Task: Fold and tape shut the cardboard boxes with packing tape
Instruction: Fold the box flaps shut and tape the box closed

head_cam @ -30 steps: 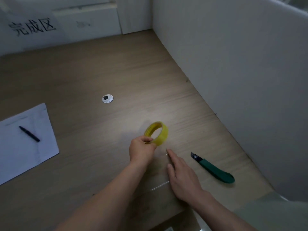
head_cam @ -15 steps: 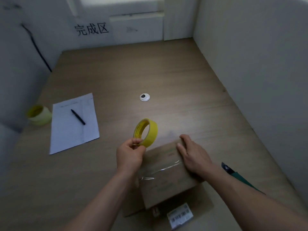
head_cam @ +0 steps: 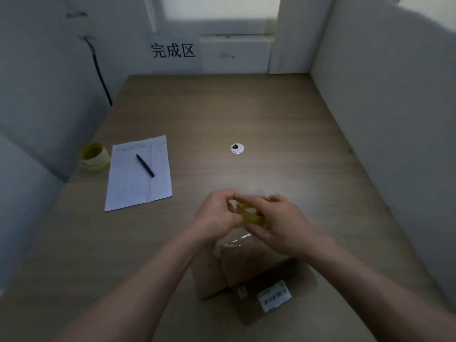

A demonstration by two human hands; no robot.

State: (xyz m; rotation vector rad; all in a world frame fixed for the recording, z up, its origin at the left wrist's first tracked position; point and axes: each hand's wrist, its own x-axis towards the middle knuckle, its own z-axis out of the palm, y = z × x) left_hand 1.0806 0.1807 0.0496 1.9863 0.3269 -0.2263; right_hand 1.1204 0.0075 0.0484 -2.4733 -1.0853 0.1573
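A brown cardboard box (head_cam: 249, 265) lies on the wooden table (head_cam: 271, 124) close to me, with a strip of clear tape across its top and a white barcode label (head_cam: 274, 296) on a flap at its near side. Just beyond the box's far edge, both my hands hold a yellow roll of packing tape (head_cam: 251, 214). My left hand (head_cam: 217, 215) pinches at the roll's left side with curled fingers. My right hand (head_cam: 278, 223) wraps round the roll from the right and hides most of it.
A white sheet of paper (head_cam: 139, 174) with a black pen (head_cam: 145, 165) lies at the left. A stack of yellow tape rolls (head_cam: 94, 156) stands by the left partition. A white cable grommet (head_cam: 237, 148) sits mid-table. White partitions enclose the table on three sides.
My right hand has lifted off the box and joined my left hand on the tape roll. The view has swung left, so the green knife is out of frame.
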